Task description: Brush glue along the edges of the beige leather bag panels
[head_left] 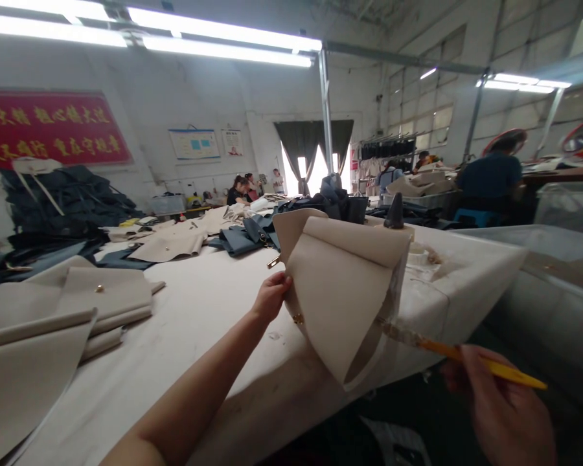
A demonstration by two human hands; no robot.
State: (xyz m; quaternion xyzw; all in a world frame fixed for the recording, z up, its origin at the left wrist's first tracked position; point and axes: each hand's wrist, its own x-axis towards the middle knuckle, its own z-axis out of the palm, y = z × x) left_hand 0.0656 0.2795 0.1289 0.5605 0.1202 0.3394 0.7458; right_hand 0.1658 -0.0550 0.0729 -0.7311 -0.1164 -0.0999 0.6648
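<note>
At the edge of a table (214,278), one left hand (273,294) grips one beige panel (342,278) by its left side, fingers closed, the piece extending rightward from them. Two gold-toned fittings (298,319) show there; the panel's corner points down. One brush (440,347), bristles aimed left at the panel, slants down rightward through one right hand's (505,408) pinching fingers.

Tube lights (223,30) glare (overhead) — white; edges stretched
</note>
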